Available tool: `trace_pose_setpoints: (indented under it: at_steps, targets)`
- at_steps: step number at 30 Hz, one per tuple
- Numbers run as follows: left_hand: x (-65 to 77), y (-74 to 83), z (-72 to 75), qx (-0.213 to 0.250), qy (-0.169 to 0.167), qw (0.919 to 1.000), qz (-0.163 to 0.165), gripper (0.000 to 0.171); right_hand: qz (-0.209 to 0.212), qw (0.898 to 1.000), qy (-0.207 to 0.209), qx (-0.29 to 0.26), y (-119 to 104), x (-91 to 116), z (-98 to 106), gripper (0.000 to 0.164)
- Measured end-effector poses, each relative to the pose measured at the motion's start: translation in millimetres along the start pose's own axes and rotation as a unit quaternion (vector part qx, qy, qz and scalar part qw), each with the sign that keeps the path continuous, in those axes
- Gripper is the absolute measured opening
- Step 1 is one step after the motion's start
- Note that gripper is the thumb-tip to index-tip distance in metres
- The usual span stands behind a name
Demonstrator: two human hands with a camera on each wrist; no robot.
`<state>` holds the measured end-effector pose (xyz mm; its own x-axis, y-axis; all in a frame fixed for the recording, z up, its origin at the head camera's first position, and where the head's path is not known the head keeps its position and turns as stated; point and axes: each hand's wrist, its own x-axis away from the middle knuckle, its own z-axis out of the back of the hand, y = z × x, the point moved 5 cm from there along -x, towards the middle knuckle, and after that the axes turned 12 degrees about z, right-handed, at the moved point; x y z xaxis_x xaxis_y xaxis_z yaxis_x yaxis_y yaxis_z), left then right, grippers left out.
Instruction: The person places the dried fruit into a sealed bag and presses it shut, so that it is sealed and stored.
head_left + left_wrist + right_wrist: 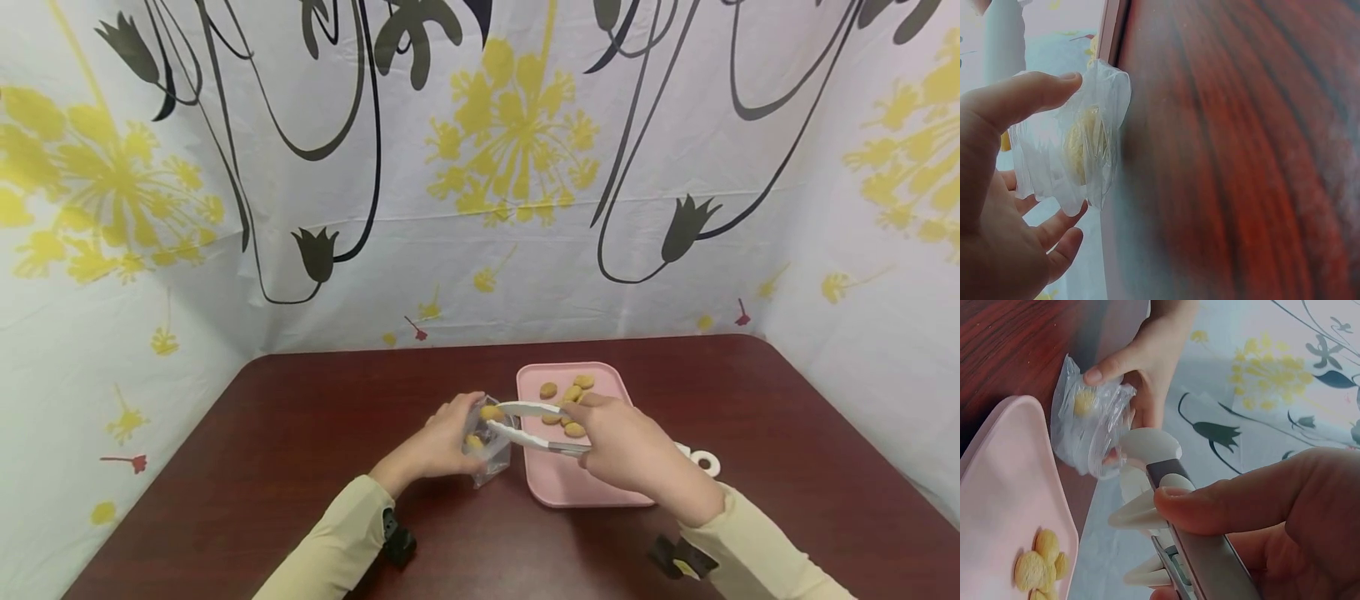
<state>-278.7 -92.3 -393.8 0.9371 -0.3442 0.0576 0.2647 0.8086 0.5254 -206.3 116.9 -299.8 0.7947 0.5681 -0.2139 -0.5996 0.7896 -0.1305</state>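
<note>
My left hand [438,442] holds a clear plastic bag [491,467] by its sides, thumb and fingers around its mouth. A round yellow-brown cookie [1082,147] shows through the film in the left wrist view. My right hand [626,437] grips metal tongs [566,448] with white tips [1150,445]. In the head view those tips reach the bag's mouth from the right, with a cookie [491,412] between them. Several more cookies [1032,572] lie on a pink tray [547,483] beneath and beyond my right hand.
The tray stands on a dark red-brown wooden table [315,433], just right of the bag. A white ring [705,463] shows past my right hand, in line with the tongs. White patterned cloth [480,275] hangs behind and beside the table.
</note>
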Motion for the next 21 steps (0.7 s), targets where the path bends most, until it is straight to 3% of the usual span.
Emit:
trace_pose_setpoints:
  at_steps: [8,21]
  targets:
    - [-0.3,-0.5,-0.2,0.003,0.002,1.0,-0.007,0.097,0.006,1.0,0.011,-0.013,-5,-2,-2,0.052]
    - [1.2,2.7,0.3,-0.005,0.004,0.9999,-0.011,0.098,0.001,1.0,0.01,-0.009,9,9,4,0.055]
